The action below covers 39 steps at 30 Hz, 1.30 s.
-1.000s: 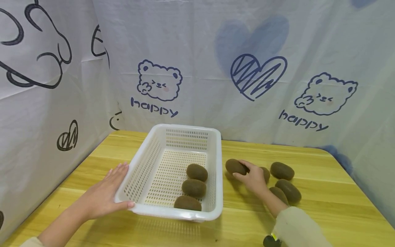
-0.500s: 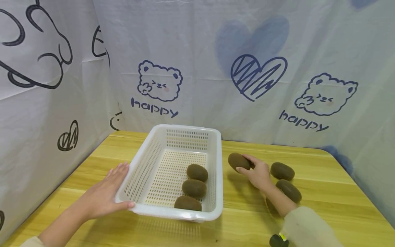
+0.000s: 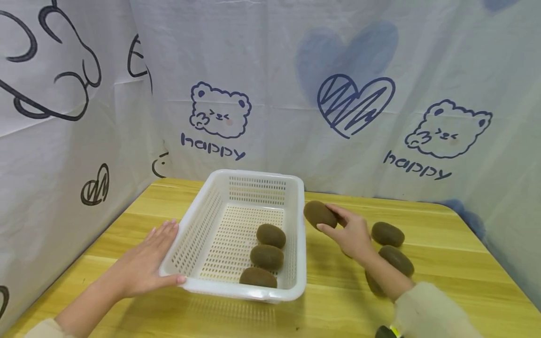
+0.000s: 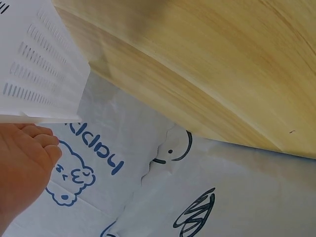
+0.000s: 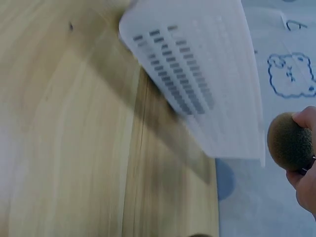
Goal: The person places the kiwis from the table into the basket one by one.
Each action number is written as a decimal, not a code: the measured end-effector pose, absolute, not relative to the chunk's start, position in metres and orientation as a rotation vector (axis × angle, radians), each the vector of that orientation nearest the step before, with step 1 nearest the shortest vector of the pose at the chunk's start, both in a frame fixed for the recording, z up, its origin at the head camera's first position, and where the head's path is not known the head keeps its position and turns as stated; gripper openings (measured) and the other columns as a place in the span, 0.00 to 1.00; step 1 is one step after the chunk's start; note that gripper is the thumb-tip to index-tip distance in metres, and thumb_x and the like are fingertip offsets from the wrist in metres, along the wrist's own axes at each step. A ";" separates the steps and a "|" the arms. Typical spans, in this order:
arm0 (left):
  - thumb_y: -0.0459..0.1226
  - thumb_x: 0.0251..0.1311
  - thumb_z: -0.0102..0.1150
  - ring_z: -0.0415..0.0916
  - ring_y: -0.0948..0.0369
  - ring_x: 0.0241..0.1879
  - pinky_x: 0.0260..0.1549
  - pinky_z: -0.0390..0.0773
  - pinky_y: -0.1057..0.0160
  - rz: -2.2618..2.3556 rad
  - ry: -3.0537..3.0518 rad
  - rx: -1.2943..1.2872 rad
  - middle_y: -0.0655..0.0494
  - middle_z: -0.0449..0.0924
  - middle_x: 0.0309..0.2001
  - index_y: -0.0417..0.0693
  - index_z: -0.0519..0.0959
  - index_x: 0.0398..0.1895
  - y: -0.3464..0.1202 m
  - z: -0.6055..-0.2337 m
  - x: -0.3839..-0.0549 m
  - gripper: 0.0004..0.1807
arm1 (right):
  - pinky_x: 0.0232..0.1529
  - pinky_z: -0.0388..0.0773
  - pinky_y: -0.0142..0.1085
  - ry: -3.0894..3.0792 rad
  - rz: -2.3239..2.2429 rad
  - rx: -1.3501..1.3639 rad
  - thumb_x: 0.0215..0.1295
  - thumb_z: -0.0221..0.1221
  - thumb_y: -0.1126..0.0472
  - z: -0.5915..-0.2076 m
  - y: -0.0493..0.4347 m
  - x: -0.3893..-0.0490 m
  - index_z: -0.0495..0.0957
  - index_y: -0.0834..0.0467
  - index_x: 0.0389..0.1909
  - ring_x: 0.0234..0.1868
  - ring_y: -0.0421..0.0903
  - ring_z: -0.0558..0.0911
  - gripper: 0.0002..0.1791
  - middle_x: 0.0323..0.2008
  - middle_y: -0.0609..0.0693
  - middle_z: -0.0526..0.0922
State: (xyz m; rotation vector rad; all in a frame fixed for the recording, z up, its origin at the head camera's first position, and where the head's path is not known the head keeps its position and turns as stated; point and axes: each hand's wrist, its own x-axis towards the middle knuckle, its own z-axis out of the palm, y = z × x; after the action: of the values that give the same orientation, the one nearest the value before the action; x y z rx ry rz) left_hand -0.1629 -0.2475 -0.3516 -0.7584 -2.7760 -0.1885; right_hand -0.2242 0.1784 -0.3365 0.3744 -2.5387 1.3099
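My right hand (image 3: 352, 234) holds a brown kiwi (image 3: 320, 214) between thumb and fingers, just right of the basket's right rim and above the table. In the right wrist view the same kiwi (image 5: 289, 142) is at the right edge, beside the basket wall. A white slotted plastic basket (image 3: 299, 263) holds three kiwis, lined up along its right side, among them a middle kiwi (image 3: 266, 257). My left hand (image 3: 145, 265) rests against the basket's left front corner, fingers extended along the outside and thumb on the front rim.
Several more kiwis lie on the wooden table (image 3: 338, 305) to the right, such as one kiwi (image 3: 388, 234) at the back; my right forearm partly covers others. A small dark object (image 3: 383, 332) shows by the right sleeve. Printed cloth (image 3: 279, 131) hangs behind the table.
My right hand has lifted the kiwi off the table and brought it up and left to the basket's right rim. The left hand and basket stay in place.
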 end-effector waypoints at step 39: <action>0.62 0.50 0.56 0.46 0.41 0.71 0.61 0.19 0.83 -0.197 -2.803 -0.756 0.30 0.47 0.70 0.30 0.43 0.70 -0.245 -0.346 -0.167 0.59 | 0.50 0.79 0.43 -2.606 1.328 0.935 0.53 0.65 0.63 -0.326 0.061 -0.201 0.74 0.66 0.54 0.53 0.54 0.79 0.26 0.54 0.60 0.78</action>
State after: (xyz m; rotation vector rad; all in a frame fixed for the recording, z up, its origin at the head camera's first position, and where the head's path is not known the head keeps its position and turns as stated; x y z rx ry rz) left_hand -0.1674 -0.2454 -0.3458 -0.7558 -2.8027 -0.1966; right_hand -0.2006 0.0614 -0.3263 0.9350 -2.6058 1.3276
